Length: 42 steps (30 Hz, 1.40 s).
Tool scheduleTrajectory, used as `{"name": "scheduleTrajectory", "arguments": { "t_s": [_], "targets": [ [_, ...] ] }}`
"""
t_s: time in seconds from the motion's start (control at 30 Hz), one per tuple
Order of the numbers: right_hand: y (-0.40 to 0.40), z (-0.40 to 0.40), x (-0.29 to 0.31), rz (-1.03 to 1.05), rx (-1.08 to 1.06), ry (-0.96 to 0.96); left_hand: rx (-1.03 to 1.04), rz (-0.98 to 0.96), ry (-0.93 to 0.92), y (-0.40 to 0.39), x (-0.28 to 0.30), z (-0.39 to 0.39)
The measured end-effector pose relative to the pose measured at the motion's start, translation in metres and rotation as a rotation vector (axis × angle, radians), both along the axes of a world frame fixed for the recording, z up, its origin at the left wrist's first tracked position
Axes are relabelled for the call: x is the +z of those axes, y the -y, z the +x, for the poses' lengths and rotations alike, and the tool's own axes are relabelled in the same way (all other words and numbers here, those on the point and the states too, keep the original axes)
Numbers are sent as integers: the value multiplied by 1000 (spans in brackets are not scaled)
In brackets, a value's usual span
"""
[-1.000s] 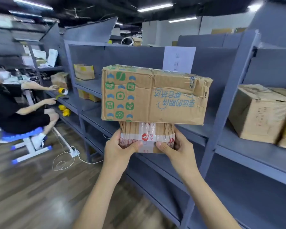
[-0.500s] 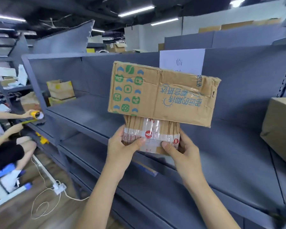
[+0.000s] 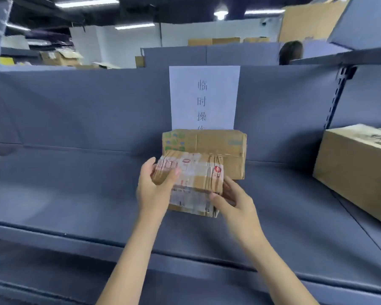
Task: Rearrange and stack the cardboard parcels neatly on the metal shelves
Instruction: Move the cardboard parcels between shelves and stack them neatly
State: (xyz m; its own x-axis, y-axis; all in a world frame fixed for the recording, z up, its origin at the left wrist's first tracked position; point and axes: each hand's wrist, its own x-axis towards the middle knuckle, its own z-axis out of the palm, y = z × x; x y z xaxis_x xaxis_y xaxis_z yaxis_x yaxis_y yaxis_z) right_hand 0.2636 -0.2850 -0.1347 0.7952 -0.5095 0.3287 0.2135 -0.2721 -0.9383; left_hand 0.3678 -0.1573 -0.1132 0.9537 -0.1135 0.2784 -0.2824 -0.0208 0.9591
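While both hands are wrapped around it, the small parcel [image 3: 191, 183] sits low over the grey metal shelf [image 3: 75, 194], right in the middle of the deck. It's a squat brown cardboard block, pretty beat up, wound with lots of clear glossy tape and a white label with red marks on it; the print is too smeared to read. Its corners look soft and crumpled, and the bottom edge near the front looks frayed.

Left hand [image 3: 154, 190] grips the left end, thumb over the top, fingers [image 3: 151, 167] curled round the far side. Right hand [image 3: 233, 201] holds the lower right corner, thumb lying across the front face, the other fingers tucked behind where I can't see them. Can't tell if the parcel is actually resting on the shelf or just above it, since the hands and blur cover the underside.

Just behind it, touching or nearly so, is the bigger parcel [image 3: 218, 146]: plain corrugated brown, green printed icons along its left end, a faint blue mark at the right, creased top edge. Its lower front is hidden by the small one.

A white paper sign [image 3: 204, 95] with black characters hangs on the shelf's back panel, bottom cut off by the bigger parcel. Off to the right there's a large smooth carton [image 3: 352, 170], cropped by the frame edge. Whole shot is a bit motion-blurred.
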Motion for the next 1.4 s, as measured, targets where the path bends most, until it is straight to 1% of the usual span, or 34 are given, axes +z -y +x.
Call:
{"name": "scheduleTrajectory", "arguments": {
  "t_s": [0.07,0.13,0.23,0.3,0.37,0.43,0.5,0.57,0.6,0.67,0.73,0.77,0.83,0.93,1.03,1.1,1.17,1.27,1.33,1.4],
  "targets": [
    [-6,6,2,-12,-75,-3,22,96,58,-2,1,11],
    [-11,12,-2,-41,-151,9,43,195,163,-6,0,16],
    [-13,23,-13,-95,-211,-47,-36,276,301,-4,-8,25],
    [-12,29,-20,-121,-182,-122,-151,291,355,3,-17,30],
    [-8,33,-22,-142,-85,-180,-235,251,359,13,-24,34],
    [-2,34,-17,-120,27,-218,-206,197,349,19,-27,44],
    [3,30,-10,-127,68,-255,-162,186,351,24,-31,53],
    [4,22,-7,-205,35,-290,-79,304,342,29,-34,55],
    [4,16,-5,-213,13,-285,-17,384,374,31,-34,52],
    [6,-2,-1,-239,-72,-278,60,485,560,36,-33,37],
    [9,-26,4,-331,-188,-300,64,508,788,45,-31,15],
    [11,-40,7,-378,-243,-306,51,482,848,51,-28,3],
    [13,-74,14,-463,-372,-284,-20,358,859,65,-21,-24],
    [20,-135,26,-543,-570,-158,-146,160,896,79,-11,-74],
    [29,-200,35,-502,-682,-1,-309,38,909,89,-4,-132],
    [34,-240,36,-474,-716,38,-384,8,934,99,-1,-172],
    [41,-280,33,-469,-753,14,-459,-2,1000,114,-1,-214],
    [54,-343,24,-448,-827,-74,-570,-20,1067,141,-4,-282],
    [62,-387,19,-405,-884,-105,-665,-36,1022,158,-5,-329],
    [69,-430,15,-378,-949,-120,-782,-45,871,171,-5,-373]
  ]
}}
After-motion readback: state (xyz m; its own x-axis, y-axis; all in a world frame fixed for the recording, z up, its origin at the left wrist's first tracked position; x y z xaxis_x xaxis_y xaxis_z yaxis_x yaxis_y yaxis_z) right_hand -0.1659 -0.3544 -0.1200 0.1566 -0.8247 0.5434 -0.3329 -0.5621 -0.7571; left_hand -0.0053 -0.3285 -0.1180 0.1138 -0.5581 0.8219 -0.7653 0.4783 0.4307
